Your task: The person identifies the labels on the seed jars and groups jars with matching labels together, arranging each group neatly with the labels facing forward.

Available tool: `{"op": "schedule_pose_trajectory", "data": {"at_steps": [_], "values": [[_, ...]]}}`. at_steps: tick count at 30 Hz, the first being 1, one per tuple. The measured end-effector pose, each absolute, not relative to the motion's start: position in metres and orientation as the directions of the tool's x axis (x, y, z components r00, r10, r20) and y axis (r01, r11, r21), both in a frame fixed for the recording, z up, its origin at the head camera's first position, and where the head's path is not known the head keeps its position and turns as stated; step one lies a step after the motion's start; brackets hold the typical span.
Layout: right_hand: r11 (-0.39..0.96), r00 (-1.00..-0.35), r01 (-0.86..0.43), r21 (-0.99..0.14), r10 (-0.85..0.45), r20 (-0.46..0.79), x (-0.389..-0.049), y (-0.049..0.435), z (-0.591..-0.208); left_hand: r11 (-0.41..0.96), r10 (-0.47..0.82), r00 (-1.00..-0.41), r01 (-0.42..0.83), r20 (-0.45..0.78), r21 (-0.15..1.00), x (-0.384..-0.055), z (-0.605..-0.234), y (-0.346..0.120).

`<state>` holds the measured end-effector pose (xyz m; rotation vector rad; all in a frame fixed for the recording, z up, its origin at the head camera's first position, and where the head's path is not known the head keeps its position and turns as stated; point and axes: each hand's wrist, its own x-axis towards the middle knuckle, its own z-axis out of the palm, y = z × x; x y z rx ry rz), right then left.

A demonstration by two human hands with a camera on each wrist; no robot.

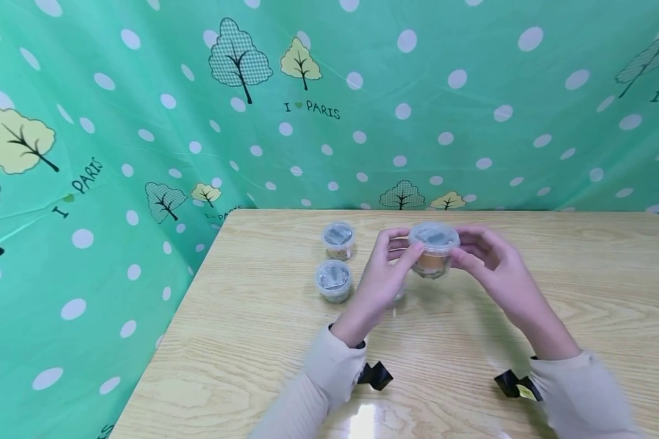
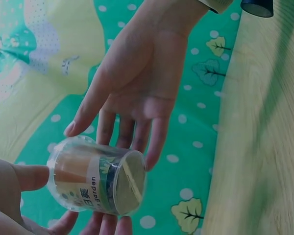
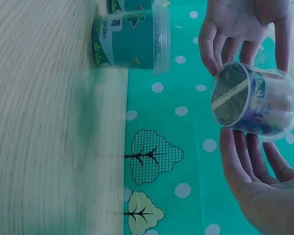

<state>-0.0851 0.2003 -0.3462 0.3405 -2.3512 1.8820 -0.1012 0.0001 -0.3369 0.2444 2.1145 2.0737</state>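
Above the table, a clear round plastic tub (image 1: 432,259) with a lid hangs between both hands. My left hand (image 1: 383,268) holds its left side, thumb at the lid's edge and fingers around the far side. The right hand (image 1: 491,259) grips the opposite side, its thumb also near the rim. In the left wrist view the tub (image 2: 95,176) lies sideways, showing a printed label and a pale strip across its base. The right wrist view shows the same tub (image 3: 252,100) between the fingers of both hands. Its contents look orange-brown through the wall.
Two similar lidded tubs stand left of the hands, one farther back (image 1: 338,241) and one nearer (image 1: 333,280). Another tub (image 1: 399,295) is mostly hidden behind the left hand. The wooden table (image 1: 241,317) meets a green dotted curtain (image 1: 329,146) at the back and left.
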Motion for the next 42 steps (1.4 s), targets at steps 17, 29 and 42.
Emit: {"op": "schedule_pose_trajectory", "data": {"at_steps": [17,29,42], "values": [[0.235,-0.971,-0.199,-0.951,-0.179,0.159,-0.087,0.180,-0.348,0.033,0.239,-0.971,0.016,0.008,0.999,-0.099,-0.343,-0.025],[0.206,-0.968,-0.132,-0.970,-0.238,0.081,-0.086,0.172,-0.350,-0.005,0.273,-0.961,0.041,0.040,0.999,-0.096,-0.350,-0.033],[0.201,-0.976,-0.129,-0.971,-0.199,0.088,-0.085,0.169,-0.352,0.106,0.273,-0.958,0.125,0.092,0.986,-0.093,-0.348,-0.034]]}}
